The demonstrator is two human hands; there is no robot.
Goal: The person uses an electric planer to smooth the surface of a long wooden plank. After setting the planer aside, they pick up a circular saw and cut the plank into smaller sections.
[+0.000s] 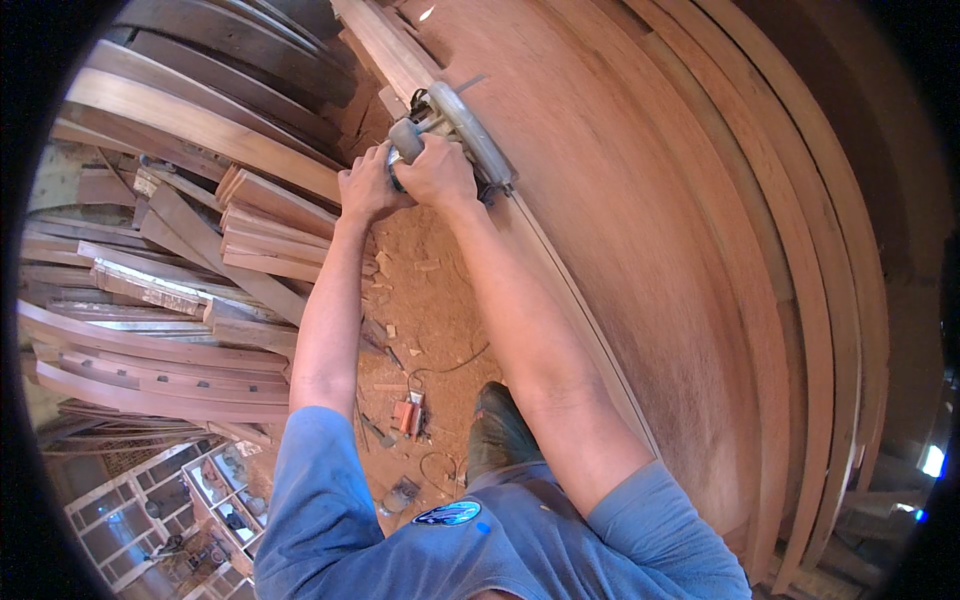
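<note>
A handheld power tool (456, 125) with a long pale metal or plastic plate sits on the long edge of a wide reddish wooden panel (620, 230), at the top centre. My right hand (443, 172) is closed around the tool's grey rounded body. My left hand (370, 180) is closed at the tool's near left side; my fingers hide exactly what part it holds. A narrow wooden strip (560, 285) runs along the panel edge below the tool, and a lighter board (385, 40) continues beyond it.
Stacked planks and curved wooden pieces (160, 350) fill the left. More long boards (810, 280) lie at the right. The sawdust-covered floor (440, 300) holds offcuts, an orange tool (408, 414) and a cord. A white-framed structure (150, 510) stands at lower left.
</note>
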